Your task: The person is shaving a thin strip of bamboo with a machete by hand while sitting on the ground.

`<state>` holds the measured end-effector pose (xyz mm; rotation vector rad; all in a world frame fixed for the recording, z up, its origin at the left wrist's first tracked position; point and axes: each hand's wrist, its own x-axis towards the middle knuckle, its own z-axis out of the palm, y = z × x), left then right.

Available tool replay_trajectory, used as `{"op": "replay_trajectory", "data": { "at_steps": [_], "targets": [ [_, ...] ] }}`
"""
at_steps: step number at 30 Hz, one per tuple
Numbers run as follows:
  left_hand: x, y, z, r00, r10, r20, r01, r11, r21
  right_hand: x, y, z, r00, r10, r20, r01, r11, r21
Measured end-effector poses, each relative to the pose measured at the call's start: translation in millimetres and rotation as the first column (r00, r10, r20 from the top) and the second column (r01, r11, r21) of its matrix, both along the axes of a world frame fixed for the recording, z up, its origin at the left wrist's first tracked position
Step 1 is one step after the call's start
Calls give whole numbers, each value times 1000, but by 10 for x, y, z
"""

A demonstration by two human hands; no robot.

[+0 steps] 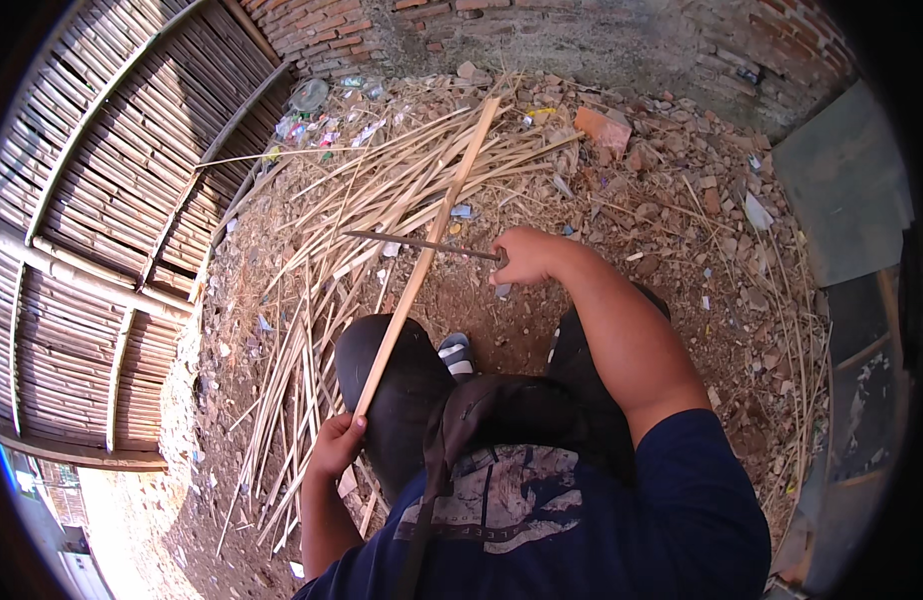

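My left hand (339,443) is closed around the near end of a long, flat bamboo strip (422,265). The strip slants across my left knee and reaches forward over a heap of split bamboo strips (402,190). In my right hand (525,256) is the handle of a long-bladed knife (422,243). Its dark, narrow blade points left and crosses the strip at about mid-length; whether it touches the wood I cannot tell. More thin strips (297,400) lie on the ground to the left of my knee.
Rubble and litter cover the dirt ground (682,250), with a broken brick (603,130) at the far right of the heap. A bamboo slat wall (102,160) stands on the left, a brick wall (582,45) at the back. Grey panels (842,180) line the right side.
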<state>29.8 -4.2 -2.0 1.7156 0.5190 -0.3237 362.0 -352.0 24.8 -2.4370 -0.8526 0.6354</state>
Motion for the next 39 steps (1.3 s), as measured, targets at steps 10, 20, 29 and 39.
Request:
{"op": "replay_trajectory", "data": {
  "at_steps": [10, 20, 29, 39],
  "targets": [
    [-26, 3, -47, 999, 37, 23, -36, 999, -22, -85, -12, 254, 998, -22, 64, 17, 997, 78],
    [-38, -73, -70, 996, 5, 88, -22, 981, 194, -204, 66, 242, 980, 152, 132, -141, 986, -88],
    [-9, -144, 28, 998, -7, 65, -10, 963, 269, -70, -19, 191, 996, 41, 76, -32, 993, -112],
    [-23, -326, 133, 982, -63, 180, -40, 854, 519, 98, -47, 96, 998, 53, -20, -56, 989, -140]
  ]
}}
